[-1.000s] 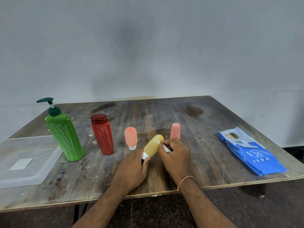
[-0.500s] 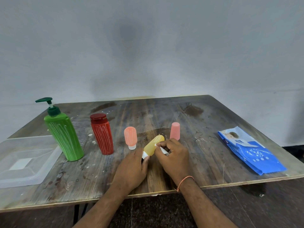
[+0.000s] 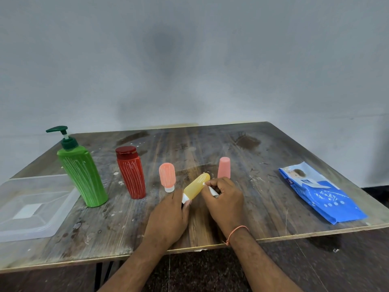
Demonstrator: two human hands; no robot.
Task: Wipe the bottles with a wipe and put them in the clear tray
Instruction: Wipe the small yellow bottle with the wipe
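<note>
My left hand [image 3: 168, 218] grips a small yellow bottle [image 3: 195, 187] by its white cap end, and the bottle tilts up to the right above the table. My right hand [image 3: 225, 202] pinches a short white marker-like stick [image 3: 213, 191] whose tip touches the bottle's upper side. A green pump bottle [image 3: 84, 175], a red bottle [image 3: 131, 175] and a small orange bottle [image 3: 167, 175] stand upright to the left, all streaked with white lines. A pink bottle [image 3: 224, 167] stands just behind my right hand. The clear tray [image 3: 63, 207] sits at the far left with nothing in it.
A blue pack of wipes [image 3: 322, 194] lies closed on the right side of the worn wooden table [image 3: 263, 218]. The table's front edge runs just under my wrists. A grey wall stands behind the table.
The stick's tip slid a little down the yellow bottle's side, then back up toward its rounded end. My left hand and the other bottles stayed put.
</note>
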